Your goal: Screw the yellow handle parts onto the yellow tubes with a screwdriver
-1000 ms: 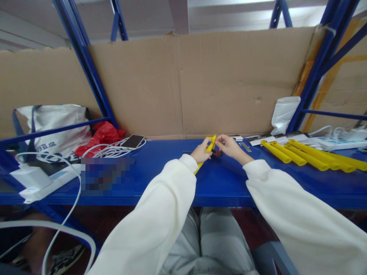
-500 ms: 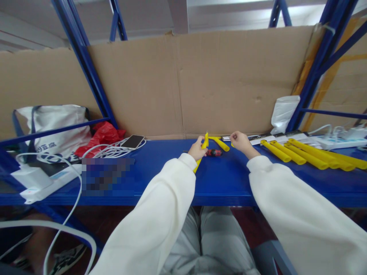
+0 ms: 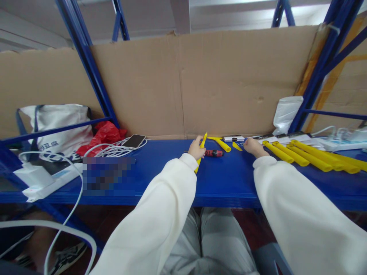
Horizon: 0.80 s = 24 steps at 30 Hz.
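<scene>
My left hand is wrapped round a yellow plastic tube-like piece, which stands tilted with its narrow end up and shows again below the hand. Just right of that hand lies a red-and-black screwdriver on the blue table. Behind the screwdriver rests another yellow piece, with a small yellow triangular piece to its right. My right hand is closed low over the table, beside some small parts; its fingertips are turned away, so I cannot make out what they hold.
Several yellow tube-like pieces lie in a row on the right, by a white power strip. A white pouch leans at the back. On the left are a phone, coiled white cable, a red bag and a cloth bag.
My right hand has moved right and down toward the table. The small yellow triangular piece now shows in full on the table. My left hand still holds its yellow piece, slightly turned.
</scene>
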Tool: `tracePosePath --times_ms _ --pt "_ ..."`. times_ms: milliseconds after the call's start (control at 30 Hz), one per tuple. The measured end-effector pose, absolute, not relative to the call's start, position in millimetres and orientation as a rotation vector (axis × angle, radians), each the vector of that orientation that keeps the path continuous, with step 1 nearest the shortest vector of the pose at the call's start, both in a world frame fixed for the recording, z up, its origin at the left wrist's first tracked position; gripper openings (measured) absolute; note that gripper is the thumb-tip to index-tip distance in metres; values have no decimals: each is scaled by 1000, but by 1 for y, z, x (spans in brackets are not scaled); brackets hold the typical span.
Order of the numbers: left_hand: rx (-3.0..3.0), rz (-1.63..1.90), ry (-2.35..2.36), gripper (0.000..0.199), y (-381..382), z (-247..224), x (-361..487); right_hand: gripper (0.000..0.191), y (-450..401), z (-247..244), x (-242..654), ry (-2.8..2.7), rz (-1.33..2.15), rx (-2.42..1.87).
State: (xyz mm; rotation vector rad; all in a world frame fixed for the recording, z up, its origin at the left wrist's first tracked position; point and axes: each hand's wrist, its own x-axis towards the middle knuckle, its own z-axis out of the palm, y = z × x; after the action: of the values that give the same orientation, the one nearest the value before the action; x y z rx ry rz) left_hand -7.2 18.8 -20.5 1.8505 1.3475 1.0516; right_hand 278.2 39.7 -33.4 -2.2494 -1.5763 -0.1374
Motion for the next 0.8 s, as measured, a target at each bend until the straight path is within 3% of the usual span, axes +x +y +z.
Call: tracePosePath --times_ms 467,800 --pt "1915 1011 1290 54 12 -17 -6 34 38 -32 306 -1319 -116 -2262" --pt "1931 984 1272 49 9 -17 -5 27 41 -42 313 -1540 -104 -2258"
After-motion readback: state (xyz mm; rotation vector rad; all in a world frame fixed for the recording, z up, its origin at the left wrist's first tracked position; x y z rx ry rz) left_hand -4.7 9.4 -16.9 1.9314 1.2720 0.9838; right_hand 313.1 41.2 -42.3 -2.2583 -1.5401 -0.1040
